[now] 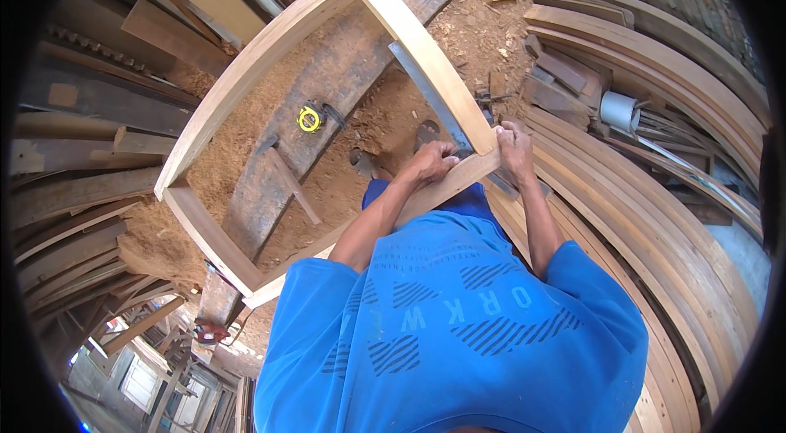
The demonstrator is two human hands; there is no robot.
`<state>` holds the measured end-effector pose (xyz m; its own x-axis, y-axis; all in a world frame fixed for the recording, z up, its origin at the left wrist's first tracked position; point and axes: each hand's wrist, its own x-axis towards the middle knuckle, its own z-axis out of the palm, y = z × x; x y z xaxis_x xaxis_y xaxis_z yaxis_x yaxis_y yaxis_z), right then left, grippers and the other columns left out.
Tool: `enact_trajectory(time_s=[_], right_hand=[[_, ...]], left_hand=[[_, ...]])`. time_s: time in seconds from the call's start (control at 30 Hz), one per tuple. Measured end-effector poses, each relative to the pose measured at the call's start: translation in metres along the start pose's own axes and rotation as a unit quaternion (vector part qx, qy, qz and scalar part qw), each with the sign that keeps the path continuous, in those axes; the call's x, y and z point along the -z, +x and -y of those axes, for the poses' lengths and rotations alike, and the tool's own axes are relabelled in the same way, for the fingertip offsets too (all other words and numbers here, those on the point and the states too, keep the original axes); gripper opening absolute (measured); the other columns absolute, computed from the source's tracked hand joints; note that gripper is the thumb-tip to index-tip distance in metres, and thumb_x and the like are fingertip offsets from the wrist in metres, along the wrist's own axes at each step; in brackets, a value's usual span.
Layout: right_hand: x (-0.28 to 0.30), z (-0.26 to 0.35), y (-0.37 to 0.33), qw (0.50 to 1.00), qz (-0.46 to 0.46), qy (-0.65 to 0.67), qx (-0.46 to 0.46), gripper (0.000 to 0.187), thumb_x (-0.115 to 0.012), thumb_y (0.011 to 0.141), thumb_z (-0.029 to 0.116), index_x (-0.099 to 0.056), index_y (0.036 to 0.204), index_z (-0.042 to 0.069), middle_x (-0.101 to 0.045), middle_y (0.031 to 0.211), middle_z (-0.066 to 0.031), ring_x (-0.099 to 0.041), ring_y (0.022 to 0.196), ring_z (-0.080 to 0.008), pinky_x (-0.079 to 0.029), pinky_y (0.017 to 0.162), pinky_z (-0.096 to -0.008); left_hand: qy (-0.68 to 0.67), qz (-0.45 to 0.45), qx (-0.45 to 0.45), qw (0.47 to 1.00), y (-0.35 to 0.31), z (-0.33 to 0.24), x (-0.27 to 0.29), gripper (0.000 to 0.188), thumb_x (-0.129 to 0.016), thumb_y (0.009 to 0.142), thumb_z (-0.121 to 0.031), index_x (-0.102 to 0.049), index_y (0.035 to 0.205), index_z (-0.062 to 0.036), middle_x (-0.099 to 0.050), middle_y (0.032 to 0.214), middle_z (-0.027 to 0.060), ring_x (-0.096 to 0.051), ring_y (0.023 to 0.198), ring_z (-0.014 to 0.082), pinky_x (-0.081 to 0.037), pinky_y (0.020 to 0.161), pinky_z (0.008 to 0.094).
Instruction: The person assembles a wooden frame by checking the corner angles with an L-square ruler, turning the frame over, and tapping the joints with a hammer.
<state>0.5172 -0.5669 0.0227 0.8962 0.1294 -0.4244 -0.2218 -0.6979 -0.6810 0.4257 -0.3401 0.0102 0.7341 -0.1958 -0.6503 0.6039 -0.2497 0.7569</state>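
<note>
A large four-sided wooden frame (270, 48) stretches out in front of me, its near rail against my body. A carpenter's square (432, 97) with a long grey metal blade lies along the inner side of the right-hand rail (426, 56). My left hand (432, 164) reaches over the near rail, its fingers closed at the square's end by the inner corner. My right hand (514, 153) is wrapped round the outside of that same corner, where the two rails meet.
Inside the frame's outline, a worn plank bench (286, 138) carries a yellow tape measure (309, 119) and a hammer (291, 183). Sawdust (368, 134) covers the ground. Long boards (630, 212) are stacked at right; timber pieces (90, 155) crowd the left. A red tool (211, 333) sits at lower left.
</note>
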Motion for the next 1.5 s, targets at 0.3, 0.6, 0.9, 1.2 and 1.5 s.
enact_trajectory(time_s=[0.3,0.6,0.9,1.2,1.5], right_hand=[[-0.001,-0.004,0.001,1.000,0.002,0.005,0.007,0.049,-0.060,0.092,0.033,-0.064,0.120,-0.007,-0.069,0.114,-0.0260,-0.066,0.107,-0.0347,-0.049,0.096,-0.0405],[0.000,-0.007,0.000,1.000,0.007,0.010,0.001,0.048,-0.060,0.092,0.032,-0.064,0.121,-0.005,-0.069,0.115,-0.0252,-0.066,0.108,-0.0343,-0.048,0.097,-0.0404],[0.000,-0.002,0.004,1.000,0.006,-0.001,0.000,0.047,-0.060,0.092,0.032,-0.064,0.121,-0.005,-0.069,0.114,-0.0249,-0.066,0.108,-0.0345,-0.049,0.096,-0.0404],[0.002,-0.010,0.001,0.999,-0.002,-0.003,0.050,0.044,-0.060,0.092,0.031,-0.064,0.118,-0.004,-0.070,0.109,-0.0242,-0.067,0.102,-0.0334,-0.050,0.092,-0.0406],[0.003,-0.012,0.001,0.999,0.040,0.002,0.003,0.040,-0.058,0.096,0.026,-0.063,0.118,-0.007,-0.070,0.105,-0.0162,-0.063,0.100,-0.0218,-0.049,0.089,-0.0362]], left_hand=[[-0.007,0.020,0.015,1.000,0.000,-0.004,0.001,0.033,-0.068,0.089,-0.021,-0.068,0.113,-0.0002,-0.072,0.099,0.0207,-0.069,0.095,0.0277,-0.052,0.084,0.0410],[0.004,0.030,0.027,0.999,0.000,-0.007,0.001,0.029,-0.067,0.089,-0.021,-0.068,0.108,0.0006,-0.071,0.093,0.0186,-0.068,0.086,0.0251,-0.052,0.076,0.0417],[0.000,0.016,0.001,1.000,0.003,-0.001,0.001,0.028,-0.068,0.089,-0.022,-0.068,0.108,-0.0003,-0.072,0.098,0.0211,-0.069,0.093,0.0315,-0.051,0.083,0.0431],[-0.248,-0.218,0.002,0.944,0.042,-0.003,0.063,0.015,-0.064,0.095,-0.016,-0.067,0.098,-0.0019,-0.061,0.074,0.0020,-0.055,0.067,0.0103,-0.046,0.061,0.0290],[-0.404,-0.399,-0.073,0.820,0.150,-0.032,0.208,0.012,-0.066,0.094,-0.011,-0.064,0.084,-0.0039,-0.058,0.073,-0.0042,-0.046,0.062,0.0057,-0.037,0.054,0.0265]])
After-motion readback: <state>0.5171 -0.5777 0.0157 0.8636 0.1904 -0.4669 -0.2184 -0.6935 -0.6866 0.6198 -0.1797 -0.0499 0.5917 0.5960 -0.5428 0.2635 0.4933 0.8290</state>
